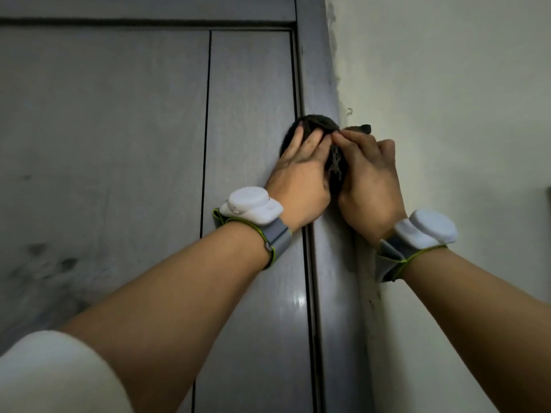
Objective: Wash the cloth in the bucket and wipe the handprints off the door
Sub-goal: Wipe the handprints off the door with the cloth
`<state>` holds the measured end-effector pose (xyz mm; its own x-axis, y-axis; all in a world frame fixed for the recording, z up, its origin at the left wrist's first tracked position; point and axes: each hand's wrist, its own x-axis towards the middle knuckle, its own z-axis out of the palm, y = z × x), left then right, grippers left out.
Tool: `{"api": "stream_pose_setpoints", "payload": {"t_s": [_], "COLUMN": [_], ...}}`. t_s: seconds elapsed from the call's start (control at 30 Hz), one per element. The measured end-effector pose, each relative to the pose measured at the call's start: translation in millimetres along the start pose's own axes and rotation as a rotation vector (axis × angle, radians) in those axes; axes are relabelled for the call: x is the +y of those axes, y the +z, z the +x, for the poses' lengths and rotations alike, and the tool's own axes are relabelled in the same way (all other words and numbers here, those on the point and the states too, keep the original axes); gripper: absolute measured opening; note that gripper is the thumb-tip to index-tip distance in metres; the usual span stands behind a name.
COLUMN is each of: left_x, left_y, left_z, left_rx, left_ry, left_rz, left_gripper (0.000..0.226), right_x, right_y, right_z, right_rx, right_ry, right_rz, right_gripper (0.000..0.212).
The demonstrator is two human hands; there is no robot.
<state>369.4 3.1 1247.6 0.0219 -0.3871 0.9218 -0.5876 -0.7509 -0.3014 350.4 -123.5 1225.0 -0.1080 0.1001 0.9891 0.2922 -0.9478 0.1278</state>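
Left hand (301,174) presses the dark cloth (319,123) flat against the door (250,84) edge; right hand (369,180) pinches it.

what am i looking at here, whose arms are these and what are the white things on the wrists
There is no machine here: this is one picture from a camera worn on a person's head, looking forward at their own arms. The white things are small devices strapped to each wrist; their purpose isn't shown. Both hands work a dark cloth against a grey door at its right edge, beside a pale wall. The left hand presses the cloth flat; the right hand pinches it. Dark smudges show lower left on the door.
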Motion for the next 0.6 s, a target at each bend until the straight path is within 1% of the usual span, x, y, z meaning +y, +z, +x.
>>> {"api": "stream_pose_setpoints", "payload": {"t_s": [0.1, 0.23, 0.33, 0.5, 0.6], "left_x": [8.3, 19.8, 26.5, 42.4, 53.4], "left_y": [5.8, 13.3, 17.3, 24.9, 28.7], "left_z": [-17.3, -46.7, -67.6, -126.6, -156.0], "left_rx": [0.018, 0.029, 0.011, 0.017, 0.001], "left_ry": [0.007, 0.045, 0.058, 0.023, 0.007], "left_rz": [-0.035, -0.062, -0.09, -0.236, -0.266], "left_gripper": [0.068, 0.066, 0.066, 0.065, 0.06], "right_x": [-1.7, -9.5, -16.7, -31.5, -38.8], "right_y": [-5.9, -10.9, -15.0, -23.3, -25.1], "right_z": [-19.1, -45.9, -65.5, -122.4, -153.8], "right_rx": [-0.015, -0.09, -0.125, -0.172, -0.167], "right_ry": [0.006, 0.045, 0.068, 0.108, 0.136], "right_rz": [0.012, -0.074, -0.088, -0.067, -0.05], "right_gripper": [0.053, 0.051, 0.05, 0.048, 0.047]}}
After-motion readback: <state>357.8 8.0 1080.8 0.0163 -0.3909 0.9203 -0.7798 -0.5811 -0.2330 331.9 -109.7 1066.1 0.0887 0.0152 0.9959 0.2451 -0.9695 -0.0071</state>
